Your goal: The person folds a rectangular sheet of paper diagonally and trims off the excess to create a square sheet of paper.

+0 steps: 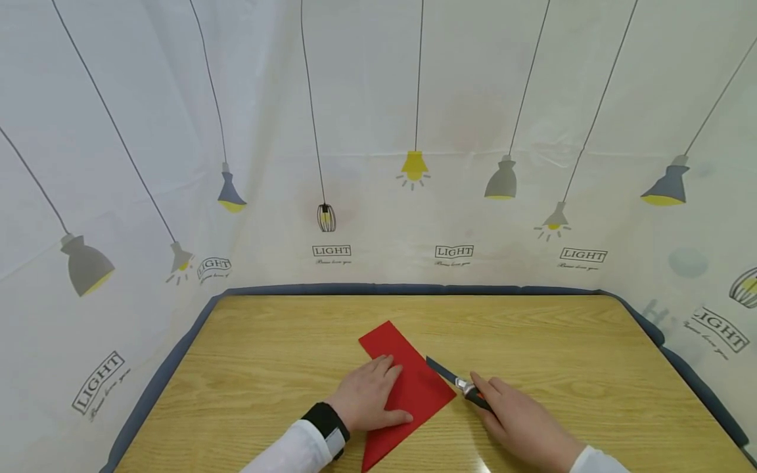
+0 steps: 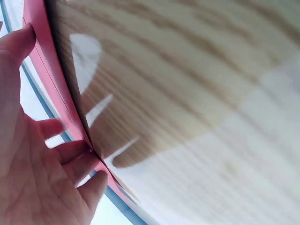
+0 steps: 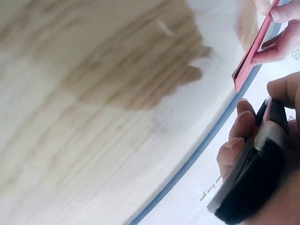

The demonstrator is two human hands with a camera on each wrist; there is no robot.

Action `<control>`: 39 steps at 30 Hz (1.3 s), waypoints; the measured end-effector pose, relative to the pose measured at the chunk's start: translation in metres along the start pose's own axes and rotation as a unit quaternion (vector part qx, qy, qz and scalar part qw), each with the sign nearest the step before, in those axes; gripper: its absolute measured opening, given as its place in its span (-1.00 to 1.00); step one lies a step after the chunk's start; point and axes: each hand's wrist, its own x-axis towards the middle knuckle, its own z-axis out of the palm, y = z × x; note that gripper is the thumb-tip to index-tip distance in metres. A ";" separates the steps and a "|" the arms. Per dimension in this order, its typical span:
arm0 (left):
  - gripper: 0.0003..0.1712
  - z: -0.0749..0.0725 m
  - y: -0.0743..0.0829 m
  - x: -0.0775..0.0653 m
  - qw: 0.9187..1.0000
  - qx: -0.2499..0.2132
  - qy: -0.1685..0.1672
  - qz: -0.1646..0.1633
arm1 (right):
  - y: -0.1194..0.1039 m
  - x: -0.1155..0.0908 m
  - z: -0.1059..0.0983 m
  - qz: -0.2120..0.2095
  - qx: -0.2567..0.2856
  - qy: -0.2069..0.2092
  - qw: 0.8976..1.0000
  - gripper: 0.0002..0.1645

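Observation:
A folded sheet of red paper lies slantwise on the wooden table. My left hand rests on it with spread, mostly straight fingers; the thumb touches the paper nearer to me. In the left wrist view the paper shows layered edges under those fingers. My right hand grips a folding knife by its black handle. Its dark blade points up and left, along the paper's right edge; whether it touches cannot be told. The right wrist view shows the handle inside curled fingers, the blade mostly hidden.
The wooden table has a blue-grey padded border along its back and sides. A pale curtain printed with hanging lamps surrounds it. A dark band circles my left wrist.

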 end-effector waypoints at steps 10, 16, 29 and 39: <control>0.22 0.006 0.011 0.008 1.000 0.012 -0.005 -0.010 | 0.003 -0.003 0.000 -0.003 -0.001 -0.008 1.000 -0.26; 0.27 0.008 0.021 0.015 0.999 0.038 0.005 -0.015 | 0.005 -0.004 0.002 -0.013 0.001 -0.002 1.000 -0.27; 0.14 0.005 0.025 0.018 0.997 0.074 0.033 -0.021 | 0.007 -0.009 0.000 -0.012 0.006 0.014 1.000 -0.27; 0.01 -0.008 0.019 0.020 0.997 0.066 -0.026 -0.009 | 0.006 -0.011 -0.005 0.008 -0.001 -0.015 1.000 -0.23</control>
